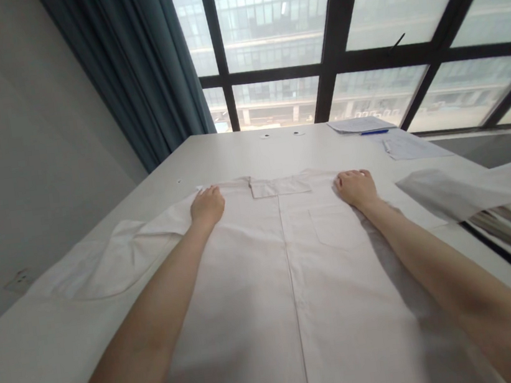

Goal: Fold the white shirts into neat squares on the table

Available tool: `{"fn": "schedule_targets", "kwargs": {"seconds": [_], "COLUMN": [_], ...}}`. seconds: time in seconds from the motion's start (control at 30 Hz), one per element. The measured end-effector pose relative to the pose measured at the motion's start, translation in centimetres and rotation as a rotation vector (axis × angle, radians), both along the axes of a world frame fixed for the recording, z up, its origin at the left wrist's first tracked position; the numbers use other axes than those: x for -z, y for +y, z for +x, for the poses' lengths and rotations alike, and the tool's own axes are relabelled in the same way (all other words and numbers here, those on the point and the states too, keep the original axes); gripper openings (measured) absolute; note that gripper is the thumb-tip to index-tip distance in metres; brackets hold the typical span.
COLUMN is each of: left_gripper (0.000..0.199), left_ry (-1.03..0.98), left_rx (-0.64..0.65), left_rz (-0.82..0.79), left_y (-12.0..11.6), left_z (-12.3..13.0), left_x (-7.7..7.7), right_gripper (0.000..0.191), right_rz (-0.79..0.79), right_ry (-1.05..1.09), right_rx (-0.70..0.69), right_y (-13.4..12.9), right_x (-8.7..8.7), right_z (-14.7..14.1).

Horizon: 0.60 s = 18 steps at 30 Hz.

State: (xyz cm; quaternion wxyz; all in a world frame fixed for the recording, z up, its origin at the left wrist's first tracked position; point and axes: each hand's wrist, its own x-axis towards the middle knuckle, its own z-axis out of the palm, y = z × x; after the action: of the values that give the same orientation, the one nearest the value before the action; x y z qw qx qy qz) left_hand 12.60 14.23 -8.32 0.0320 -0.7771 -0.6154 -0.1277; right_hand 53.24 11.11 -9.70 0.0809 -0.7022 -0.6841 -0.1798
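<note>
A white button-front shirt (247, 268) lies face up and spread out, its collar (280, 186) towards the far end and a chest pocket (335, 228) on the right half. My left hand (208, 205) is closed on the fabric at the left shoulder. At the opposite shoulder, my right hand (356, 186) has its fingers curled onto the cloth. The left sleeve (118, 260) stretches out to the side with loose folds. My right forearm hides part of the other sleeve. The shirt's lower end runs out of view at the bottom.
Under the shirt is a white table (231, 150). Papers (360, 124) and a blue pen (374, 132) lie at its far right. A stack of folded pale cloth (509, 189) stands at the right. Beyond are a window (280, 18) and a blue curtain (139, 62).
</note>
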Motion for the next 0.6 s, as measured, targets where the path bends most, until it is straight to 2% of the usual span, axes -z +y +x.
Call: {"fn": "schedule_targets", "kwargs": {"seconds": [0.13, 0.2, 0.3, 0.4, 0.47, 0.5, 0.57, 0.6], "left_gripper": [0.044, 0.044, 0.05, 0.051, 0.052, 0.053, 0.054, 0.055], "left_ry": [0.044, 0.067, 0.104, 0.127, 0.135, 0.139, 0.151, 0.157], "left_rx": [0.104, 0.168, 0.316, 0.381, 0.378, 0.376, 0.377, 0.384], "left_rz": [0.029, 0.019, -0.005, -0.032, -0.063, -0.079, -0.102, -0.11], "left_y": [-3.6, -6.3, -10.4, -13.3, -14.0, -14.0, -13.9, -13.8], "left_z": [3.7, 5.8, 7.9, 8.5, 8.3, 8.3, 8.1, 8.1], "left_x": [-0.9, -0.6, 0.5, 1.3, 1.4, 1.3, 1.1, 1.0], "right_gripper": [0.032, 0.029, 0.034, 0.038, 0.042, 0.046, 0.057, 0.062], "right_rz": [0.031, 0.045, 0.112, 0.176, 0.202, 0.214, 0.2, 0.192], "right_ry": [-0.074, -0.088, -0.075, -0.048, -0.02, -0.004, -0.003, -0.026], "right_rx": [-0.142, -0.192, -0.143, 0.014, 0.161, 0.259, 0.572, 0.685], "right_y": [-1.0, -1.7, -3.6, -6.3, -8.3, -9.2, -11.2, -12.1], "right_x": [-0.8, -1.2, -2.0, -3.6, -4.9, -5.4, -6.0, -6.1], "right_z": [-0.9, -1.2, -0.7, 2.2, 5.7, 7.8, 12.4, 14.7]}}
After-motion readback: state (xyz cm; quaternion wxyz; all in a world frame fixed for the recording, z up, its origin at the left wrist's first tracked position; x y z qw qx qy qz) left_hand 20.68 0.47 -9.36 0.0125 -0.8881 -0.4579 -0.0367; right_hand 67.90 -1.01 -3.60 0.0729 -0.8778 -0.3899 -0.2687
